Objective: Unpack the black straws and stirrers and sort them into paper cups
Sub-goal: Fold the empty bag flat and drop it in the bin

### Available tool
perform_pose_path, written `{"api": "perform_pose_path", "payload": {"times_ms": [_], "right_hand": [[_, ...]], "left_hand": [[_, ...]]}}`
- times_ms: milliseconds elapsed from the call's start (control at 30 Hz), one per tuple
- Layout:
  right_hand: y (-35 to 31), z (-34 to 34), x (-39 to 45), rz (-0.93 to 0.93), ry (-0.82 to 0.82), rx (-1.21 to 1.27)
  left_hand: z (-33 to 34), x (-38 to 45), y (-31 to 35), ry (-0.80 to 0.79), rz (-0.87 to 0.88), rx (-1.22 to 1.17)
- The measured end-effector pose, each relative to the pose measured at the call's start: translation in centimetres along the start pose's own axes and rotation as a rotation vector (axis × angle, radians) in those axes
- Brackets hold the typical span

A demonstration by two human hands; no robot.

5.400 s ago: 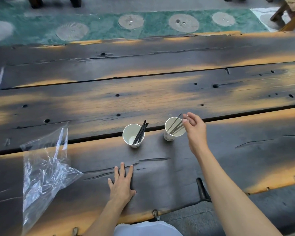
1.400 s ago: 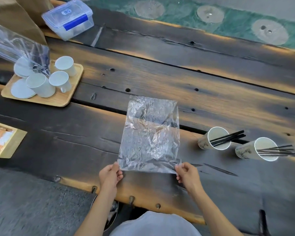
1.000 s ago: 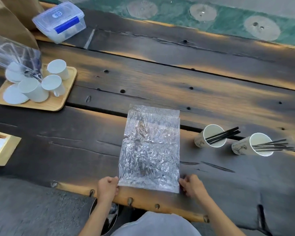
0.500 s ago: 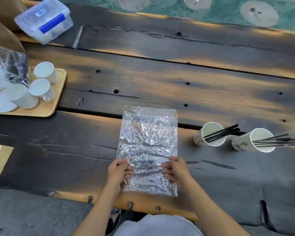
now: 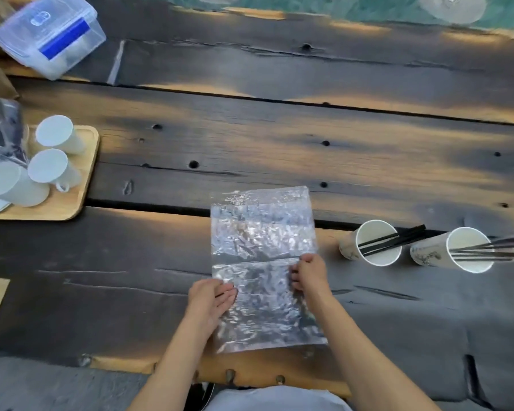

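Clear plastic bag [image 5: 264,262] flat on dark wooden table [image 5: 279,143], near front edge, long axis running away from the body toward the far side, one crease across the middle. Appears emptied; nothing dark visible inside.

Left hand [image 5: 211,301] laid on bag's near left portion, fingers fairly straight, pressing rather than gripping. Right hand [image 5: 307,274] at the crease on the right side, fingers curled onto the film; pinch or mere press not determinable.

Two paper cups to the right of the bag, apart from it and from each other. Nearer cup [image 5: 371,247] holding thick black straws [image 5: 395,240], far cup [image 5: 454,250] holding thin stirrers [image 5: 493,250]. In both, long axes leaning rightward, tips past the rim, pointing away from the bag. Stirrer tips cut by frame edge.

Sorting judged essentially complete; bag handling the remaining step.

Risks:
- Right elbow or forearm sweeping outward during folding, striking nearer cup; light cup with overhanging load likely to tip
- Slick film slipping under flat left palm, crease lost
- Bag close to table edge, liable to slide off if released

Elsewhere: wooden tray [image 5: 72,203] with white cups at left, lidded plastic box [image 5: 51,34] at far left corner
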State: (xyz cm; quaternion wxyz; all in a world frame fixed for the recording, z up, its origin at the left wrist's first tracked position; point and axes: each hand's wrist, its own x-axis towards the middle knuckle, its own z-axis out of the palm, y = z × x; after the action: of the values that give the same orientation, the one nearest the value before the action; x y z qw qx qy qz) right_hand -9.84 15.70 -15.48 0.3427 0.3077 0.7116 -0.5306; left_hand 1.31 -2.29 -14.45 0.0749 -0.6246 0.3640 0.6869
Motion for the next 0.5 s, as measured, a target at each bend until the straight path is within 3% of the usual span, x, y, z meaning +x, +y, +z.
{"api": "perform_pose_path", "payload": {"times_ms": [67, 133, 267, 500], "right_hand": [[-1.1, -0.5, 0.4, -0.068, 0.046, -0.015], [-3.3, -0.3, 0.8, -0.133, 0.048, -0.011], [-7.4, 0.3, 3.0, -0.317, 0.189, -0.234], [-11.2, 0.4, 5.0, -0.273, 0.306, -0.58]], "left_hand": [[0.5, 0.6, 1.1, 0.044, 0.047, 0.08], [1.4, 1.4, 3.1, 0.101, 0.2, 0.252], [4.1, 2.8, 8.3, 0.156, 0.487, 0.47], [7.8, 6.2, 11.9, 0.252, 0.485, 0.715]]}}
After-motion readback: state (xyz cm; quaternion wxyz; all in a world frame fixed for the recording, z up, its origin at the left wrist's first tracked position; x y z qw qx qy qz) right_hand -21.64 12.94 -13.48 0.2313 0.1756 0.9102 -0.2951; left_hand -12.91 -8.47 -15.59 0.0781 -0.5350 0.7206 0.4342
